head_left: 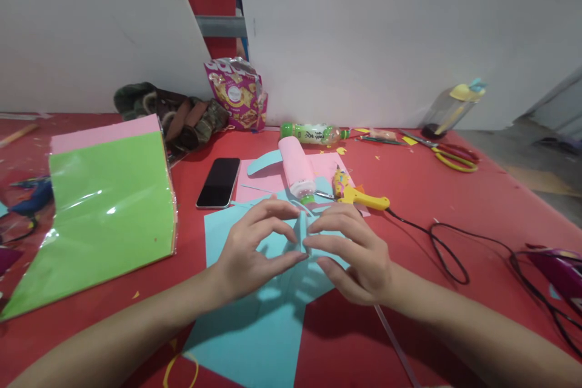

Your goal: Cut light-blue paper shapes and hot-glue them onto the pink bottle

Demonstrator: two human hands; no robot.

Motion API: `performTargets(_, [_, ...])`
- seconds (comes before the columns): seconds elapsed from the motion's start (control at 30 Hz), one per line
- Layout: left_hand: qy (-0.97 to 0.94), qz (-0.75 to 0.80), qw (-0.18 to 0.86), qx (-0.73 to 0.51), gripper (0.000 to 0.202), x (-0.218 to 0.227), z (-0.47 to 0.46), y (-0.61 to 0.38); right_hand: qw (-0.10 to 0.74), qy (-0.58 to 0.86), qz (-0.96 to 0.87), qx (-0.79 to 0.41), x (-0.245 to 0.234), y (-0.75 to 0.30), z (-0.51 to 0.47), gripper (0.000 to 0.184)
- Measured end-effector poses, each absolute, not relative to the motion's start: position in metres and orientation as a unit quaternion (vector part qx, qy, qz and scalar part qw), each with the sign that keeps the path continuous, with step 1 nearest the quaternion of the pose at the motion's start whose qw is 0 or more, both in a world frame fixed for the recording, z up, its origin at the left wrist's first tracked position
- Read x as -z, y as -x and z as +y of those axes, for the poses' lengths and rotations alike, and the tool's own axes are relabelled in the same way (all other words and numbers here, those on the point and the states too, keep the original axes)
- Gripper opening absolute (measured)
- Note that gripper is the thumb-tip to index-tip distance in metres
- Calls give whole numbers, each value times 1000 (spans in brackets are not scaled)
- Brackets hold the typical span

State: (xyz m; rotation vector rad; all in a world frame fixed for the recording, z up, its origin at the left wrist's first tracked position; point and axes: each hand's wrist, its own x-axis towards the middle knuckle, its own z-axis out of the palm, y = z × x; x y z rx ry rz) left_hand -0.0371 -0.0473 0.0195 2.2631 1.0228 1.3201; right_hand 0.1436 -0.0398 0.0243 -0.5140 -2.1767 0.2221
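Observation:
In the head view, my left hand (254,239) grips a small light blue paper piece (302,231) between the fingertips above and the thumb below. My right hand (357,248) meets the same piece from the other side with its fingertips; its thumb sits lower, a little apart. Beneath both hands lies a light blue sheet (254,327). Just beyond them is a bottle wrapped in pink (295,163), lying on its side with its green cap toward me. A light blue wing-shaped strip (265,162) sticks out to its left.
A yellow glue gun (364,198) with a black cord lies right of the bottle. Left are a phone (219,182) and packed green sheets (109,206). Behind stand a snack bag (239,94) and a lying green bottle (313,133). Scissors (454,157) and a tumbler (454,109) are far right.

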Motion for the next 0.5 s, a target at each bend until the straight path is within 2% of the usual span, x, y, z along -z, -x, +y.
performTargets(0.3, [-798, 353, 152, -464, 9, -17, -47, 37, 438, 213, -868, -97, -24, -143, -40, 16])
performTargets(0.5, [-807, 339, 159, -457, 10, -17, -46, 38, 450, 241, -846, -157, -29, -143, -39, 15])
